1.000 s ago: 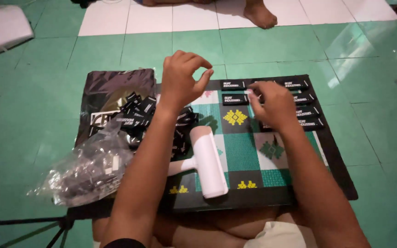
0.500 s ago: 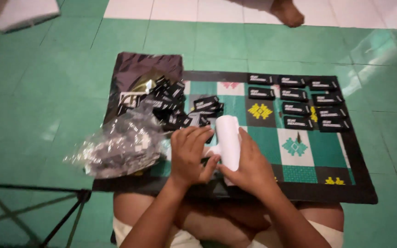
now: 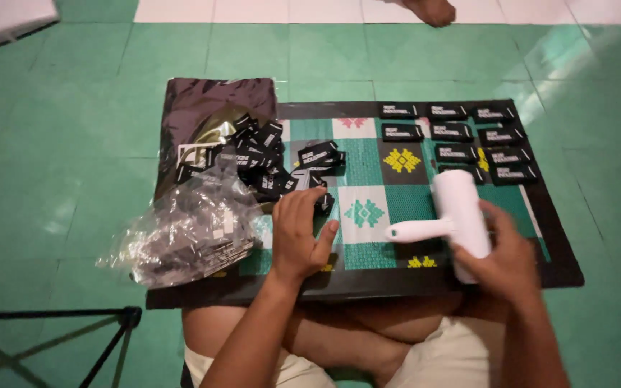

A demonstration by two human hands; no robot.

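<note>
A patterned board [image 3: 368, 280] with green, white and black squares lies across my lap. My right hand [image 3: 501, 262] grips a white lint roller [image 3: 458, 208] by its roll, with the handle pointing left over the board. My left hand [image 3: 300, 233] rests flat on the board, fingers loosely spread, beside a loose heap of small black labels [image 3: 274, 162]. More black labels [image 3: 468, 133] lie in neat rows at the board's far right corner.
A clear plastic bag [image 3: 188, 230] holding several black labels lies at the board's left edge, over a dark shiny pouch [image 3: 210, 108]. A black tripod leg [image 3: 52, 320] stands at lower left. Another person's foot [image 3: 429, 11] rests on white tiles ahead.
My right hand has carried the lint roller from the middle of the board to the right side. My left hand has let go of the roller and settled on the board.
</note>
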